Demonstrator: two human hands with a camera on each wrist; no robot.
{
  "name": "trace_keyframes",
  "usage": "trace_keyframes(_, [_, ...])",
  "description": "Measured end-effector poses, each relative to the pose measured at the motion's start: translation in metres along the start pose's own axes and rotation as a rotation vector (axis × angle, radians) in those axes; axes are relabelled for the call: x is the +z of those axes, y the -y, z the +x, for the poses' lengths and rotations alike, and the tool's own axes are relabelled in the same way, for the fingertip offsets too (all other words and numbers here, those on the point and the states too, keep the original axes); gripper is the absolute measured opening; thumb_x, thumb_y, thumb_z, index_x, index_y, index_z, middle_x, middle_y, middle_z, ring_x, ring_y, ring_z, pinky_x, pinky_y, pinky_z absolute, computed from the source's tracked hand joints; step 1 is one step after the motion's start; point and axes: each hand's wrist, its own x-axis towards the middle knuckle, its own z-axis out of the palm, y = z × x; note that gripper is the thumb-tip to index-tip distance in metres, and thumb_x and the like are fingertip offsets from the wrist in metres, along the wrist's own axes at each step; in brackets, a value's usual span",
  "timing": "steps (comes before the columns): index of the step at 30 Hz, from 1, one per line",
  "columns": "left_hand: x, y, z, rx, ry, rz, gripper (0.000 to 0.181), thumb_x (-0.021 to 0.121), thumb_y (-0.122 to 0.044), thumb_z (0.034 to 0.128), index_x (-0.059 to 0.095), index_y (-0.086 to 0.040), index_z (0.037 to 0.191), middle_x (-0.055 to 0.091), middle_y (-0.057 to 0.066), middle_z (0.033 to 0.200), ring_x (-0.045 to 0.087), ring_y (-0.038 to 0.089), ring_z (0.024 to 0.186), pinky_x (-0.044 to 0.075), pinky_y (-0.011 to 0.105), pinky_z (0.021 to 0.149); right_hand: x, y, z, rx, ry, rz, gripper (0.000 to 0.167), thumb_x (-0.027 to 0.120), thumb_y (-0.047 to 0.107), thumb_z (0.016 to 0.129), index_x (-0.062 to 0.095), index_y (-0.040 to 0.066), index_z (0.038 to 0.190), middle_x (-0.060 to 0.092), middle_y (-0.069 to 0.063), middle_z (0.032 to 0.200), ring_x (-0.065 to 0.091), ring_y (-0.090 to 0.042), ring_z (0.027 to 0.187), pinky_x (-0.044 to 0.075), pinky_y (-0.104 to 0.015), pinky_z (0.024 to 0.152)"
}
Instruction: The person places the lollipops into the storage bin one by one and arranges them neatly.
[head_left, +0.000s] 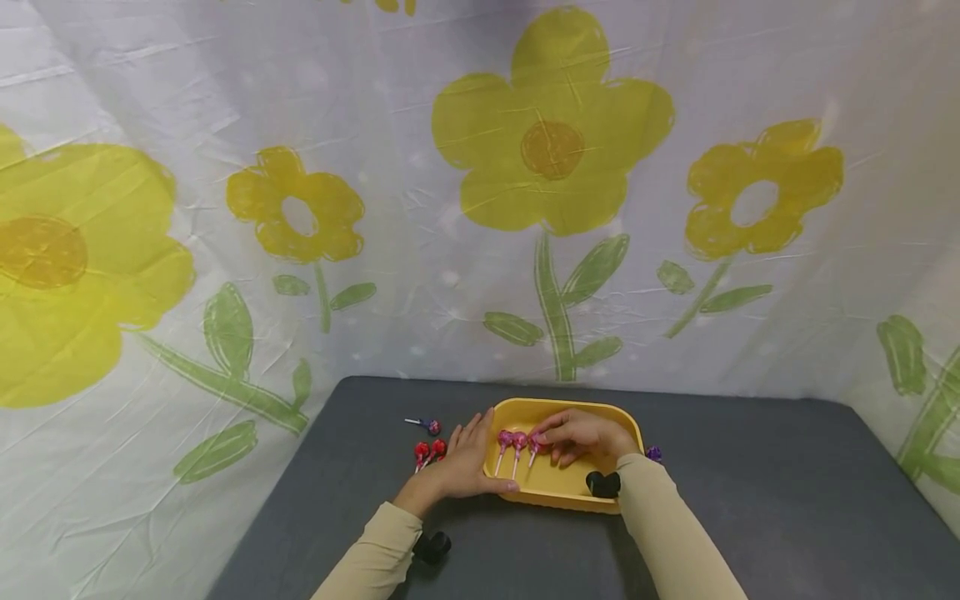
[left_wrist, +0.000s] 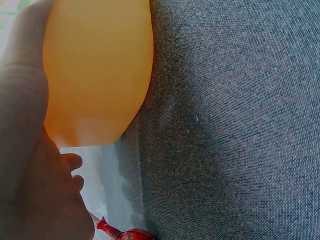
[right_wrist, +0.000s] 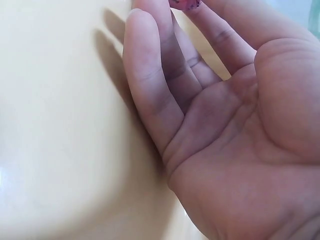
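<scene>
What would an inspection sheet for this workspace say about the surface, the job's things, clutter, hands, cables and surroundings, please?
Surface: dark grey table.
Job's things: yellow tray with three pink lollipops inside.
Clutter: outside the tray, red lollipops and a dark-wrapped lollipop to the left; a purple-wrapped item, partly hidden, to the right.
Hands: left hand rests against the tray's left end; right hand pinches the rightmost pink lollipop.
Cables: nothing seen.
Surroundings: pale backdrop printed with yellow flowers.

The tray's (head_left: 551, 498) front looks passable mid-length, though lollipops (head_left: 520, 440) and right fingers (head_left: 558, 432) obstruct beyond.
</scene>
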Motion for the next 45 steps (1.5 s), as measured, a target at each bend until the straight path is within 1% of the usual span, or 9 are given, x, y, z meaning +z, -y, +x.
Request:
trace_keyframes(5, [0.0006, 0.0005, -0.0004, -0.001, 0.001, -0.007, 0.126, 0.072, -0.065, 0.0781, -0.005, -0.006, 0.159, 0.011, 0.016, 0.167, 0.007, 0.037, 0.155, 0.004, 0.061, 0.124, 0.0007, -0.0002, -0.0001, 0.0, -0.008, 0.001, 0.033, 0.058, 0.021, 0.1, 0.065, 0.001, 0.126, 0.07, -0.001, 0.085, 0.063, -0.006, 0.062, 0.056, -0.02, 0.06])
trace_keyframes(10, [0.0006, 0.0005, 0.0002, -0.004, -0.001, -0.008, 0.127, 0.073, -0.065, 0.0779, -0.005, -0.006, 0.159, 0.012, 0.017, 0.166, 0.007, 0.037, 0.155, 0.003, 0.06, 0.124, 0.001, -0.0008, 0.001, -0.002, -0.032, -0.002, 0.032, 0.06, 0.024, 0.099, 0.068, 0.003, 0.122, 0.068, 0.0, 0.079, 0.062, -0.007, 0.06, 0.055, -0.02, 0.058])
trace_keyframes(17, [0.0, -0.0004, -0.0005, 0.0, 0.0, -0.007, 0.126, 0.073, -0.065, 0.0779, -0.004, -0.006, 0.159, 0.012, 0.017, 0.166, 0.008, 0.038, 0.155, 0.004, 0.061, 0.123, 0.0022, -0.002, 0.0006, 0.003, -0.061, 0.008, 0.031, 0.061, 0.024, 0.098, 0.069, 0.005, 0.121, 0.069, -0.001, 0.082, 0.062, -0.007, 0.059, 0.056, -0.021, 0.058])
trace_keyframes(21, [-0.0004, -0.0003, -0.0007, 0.003, 0.002, -0.009, 0.127, 0.072, -0.065, 0.0777, -0.005, -0.006, 0.159, 0.011, 0.019, 0.166, 0.009, 0.039, 0.155, 0.004, 0.061, 0.123, 0.0031, -0.0025, 0.0003, 0.004, -0.068, 0.02, 0.03, 0.062, 0.023, 0.098, 0.07, 0.005, 0.12, 0.069, -0.001, 0.081, 0.061, -0.007, 0.058, 0.055, -0.02, 0.057])
trace_keyframes(30, [0.0011, 0.0007, -0.0003, 0.008, -0.006, -0.008, 0.127, 0.072, -0.066, 0.0775, -0.005, -0.005, 0.159, 0.012, 0.02, 0.166, 0.01, 0.04, 0.154, 0.005, 0.062, 0.123, 0.0042, -0.0035, 0.0018, -0.033, -0.071, -0.028, 0.032, 0.06, 0.023, 0.1, 0.068, 0.003, 0.122, 0.066, 0.0, 0.077, 0.059, -0.005, 0.055, 0.056, -0.02, 0.056])
trace_keyframes(34, [0.0022, 0.0007, -0.0002, 0.013, -0.009, -0.003, 0.126, 0.073, -0.064, 0.078, -0.004, -0.004, 0.159, 0.012, 0.019, 0.166, 0.01, 0.041, 0.154, 0.005, 0.062, 0.123, 0.0046, -0.0052, 0.0028, -0.035, -0.069, -0.028, 0.032, 0.06, 0.024, 0.099, 0.067, 0.002, 0.122, 0.066, 0.0, 0.076, 0.059, -0.006, 0.055, 0.055, -0.021, 0.055])
trace_keyframes(39, [-0.0004, -0.0017, -0.0003, 0.011, -0.009, -0.011, 0.125, 0.074, -0.062, 0.0785, -0.004, -0.004, 0.159, 0.011, 0.019, 0.166, 0.01, 0.041, 0.154, 0.005, 0.063, 0.123, 0.0045, -0.0069, 0.0054, -0.04, -0.083, -0.015, 0.031, 0.06, 0.022, 0.099, 0.068, 0.002, 0.121, 0.065, -0.001, 0.076, 0.058, -0.006, 0.054, 0.056, -0.021, 0.055])
trace_keyframes(45, [-0.0013, -0.0011, 0.0006, 0.004, 0.004, -0.015, 0.127, 0.073, -0.064, 0.0773, -0.004, -0.005, 0.159, 0.011, 0.019, 0.166, 0.01, 0.04, 0.154, 0.005, 0.062, 0.123, 0.0032, -0.0082, 0.0082, -0.035, -0.094, -0.036, 0.029, 0.061, 0.023, 0.099, 0.068, 0.003, 0.119, 0.066, -0.001, 0.072, 0.059, -0.007, 0.053, 0.055, -0.022, 0.054])
